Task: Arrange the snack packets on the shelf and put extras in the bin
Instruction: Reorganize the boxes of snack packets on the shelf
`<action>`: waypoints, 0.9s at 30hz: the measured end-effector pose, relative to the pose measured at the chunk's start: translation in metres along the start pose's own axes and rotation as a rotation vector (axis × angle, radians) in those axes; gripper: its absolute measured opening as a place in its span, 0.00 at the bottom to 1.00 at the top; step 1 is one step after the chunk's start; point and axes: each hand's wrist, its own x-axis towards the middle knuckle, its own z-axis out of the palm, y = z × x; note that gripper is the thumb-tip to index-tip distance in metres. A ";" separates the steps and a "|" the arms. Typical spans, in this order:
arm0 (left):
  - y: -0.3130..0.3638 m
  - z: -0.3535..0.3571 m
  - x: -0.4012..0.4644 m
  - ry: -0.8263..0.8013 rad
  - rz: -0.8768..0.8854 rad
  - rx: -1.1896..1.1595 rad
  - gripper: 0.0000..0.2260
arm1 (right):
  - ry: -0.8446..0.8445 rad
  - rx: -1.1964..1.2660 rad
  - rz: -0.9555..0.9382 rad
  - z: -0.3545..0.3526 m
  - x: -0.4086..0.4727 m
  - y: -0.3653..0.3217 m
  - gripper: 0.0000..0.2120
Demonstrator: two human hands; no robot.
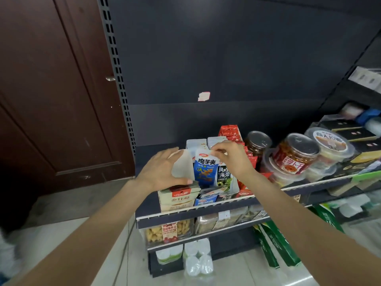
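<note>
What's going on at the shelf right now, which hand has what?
A person is sorting snack packets on the top shelf. The right hand pinches the top edge of a blue and white packet standing upright in the row. The left hand holds a pale, plain packet beside it, above a beige carton. Jars stand further right. No bin is in view.

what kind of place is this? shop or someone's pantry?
Most likely a small shop. Dark metal retail shelving with a slotted upright, price-tag rails along the shelf edge, and multiples of the same goods: snack packets and lidded jars.
</note>
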 end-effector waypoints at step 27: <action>0.013 0.008 -0.029 -0.024 0.071 -0.127 0.21 | -0.356 0.036 0.077 0.008 -0.056 0.011 0.19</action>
